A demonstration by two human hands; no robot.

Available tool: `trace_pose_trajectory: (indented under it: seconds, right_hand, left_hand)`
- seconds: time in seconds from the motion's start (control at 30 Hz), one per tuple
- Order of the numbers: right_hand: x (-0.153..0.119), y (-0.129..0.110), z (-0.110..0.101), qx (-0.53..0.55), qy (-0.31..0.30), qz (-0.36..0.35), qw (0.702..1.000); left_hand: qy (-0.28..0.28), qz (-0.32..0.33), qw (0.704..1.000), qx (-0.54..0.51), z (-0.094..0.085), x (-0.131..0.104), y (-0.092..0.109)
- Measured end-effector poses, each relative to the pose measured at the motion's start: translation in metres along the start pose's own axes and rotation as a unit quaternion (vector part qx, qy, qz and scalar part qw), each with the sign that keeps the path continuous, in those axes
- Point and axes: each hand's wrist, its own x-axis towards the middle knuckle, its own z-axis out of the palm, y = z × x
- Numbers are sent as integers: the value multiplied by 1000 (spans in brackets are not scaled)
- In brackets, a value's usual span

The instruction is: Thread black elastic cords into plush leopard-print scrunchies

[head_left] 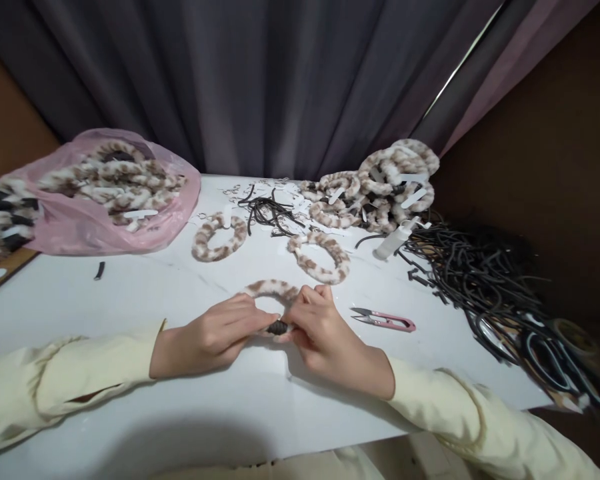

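Note:
Near the middle of the white table, a fuzzy white-and-brown ring (273, 287) is held between both hands. A short dark wrapped section (277, 327) shows on its near side, between my fingertips. My left hand (220, 330) is closed on the ring's left side, thumb pressed by the dark part. Fingers curled, my right hand (320, 327) grips the ring's right side; part of the ring is hidden under both hands. Pink-handled thread snips (384, 319) lie to the right of my right hand. Two more fuzzy rings (220, 237) lie beyond my hands.
A pink plastic bag (70, 223) full of fuzzy rings sits at the left. Several tagged rings (397, 167) are piled back right, near a clear pump bottle (395, 241). Dark cords (480, 273) heap along the right edge; more cords (270, 210) lie at the back. A dark scrap (99, 270) lies left.

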Motion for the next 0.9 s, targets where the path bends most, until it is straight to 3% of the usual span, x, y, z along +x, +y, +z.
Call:
trace_pose_trajectory:
  seconds: [0.17,0.4,0.73,0.8,0.9]
  right_hand:
    - [-3,-6,0,-114,36,-81,989]
    - [-3,-3,1,-278,63,-149,947]
    - [-4,2,0,-318,50,-254,912]
    - [-4,3,1,-307,65,-250,916]
    - [-1,6,-3,-212,68,-161,962]
  left_hand:
    - [29,13,999,17,2,-1,0]
    - [44,-11,999,10,3,0,-2]
    - [17,-89,995,-41,3,-1,-2]
    - [23,-90,995,-38,3,0,-1]
    - [24,-59,998,-7,0,1,0]
